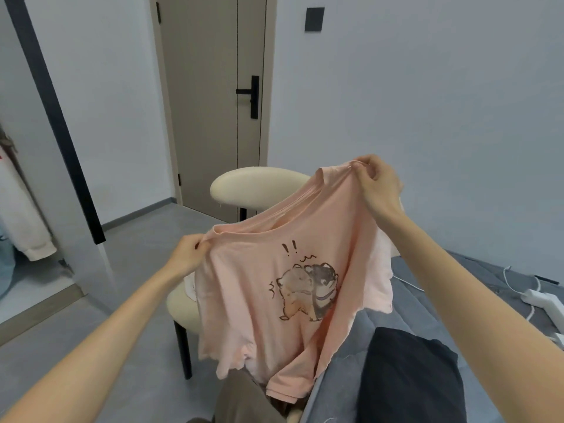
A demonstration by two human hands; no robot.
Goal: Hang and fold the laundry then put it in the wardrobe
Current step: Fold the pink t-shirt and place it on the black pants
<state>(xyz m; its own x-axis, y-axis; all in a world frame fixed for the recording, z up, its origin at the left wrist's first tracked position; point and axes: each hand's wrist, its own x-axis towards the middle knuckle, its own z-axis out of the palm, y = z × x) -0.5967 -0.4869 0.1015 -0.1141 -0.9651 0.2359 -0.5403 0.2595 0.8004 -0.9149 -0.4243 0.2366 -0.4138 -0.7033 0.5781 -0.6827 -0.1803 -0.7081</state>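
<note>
Pinching the pink T-shirt (274,288) — both hands — above chair (259,184).

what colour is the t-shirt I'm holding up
Pale pink t-shirt with a cartoon animal print, in the head view.

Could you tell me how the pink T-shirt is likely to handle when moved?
Probably floppy: the pink T-shirt sags between the left hand and right hand pinching its shoulders. Likely light, since fingertip pinches carry it. Its hem hangs rumpled, so pushing would probably bunch it.
</note>
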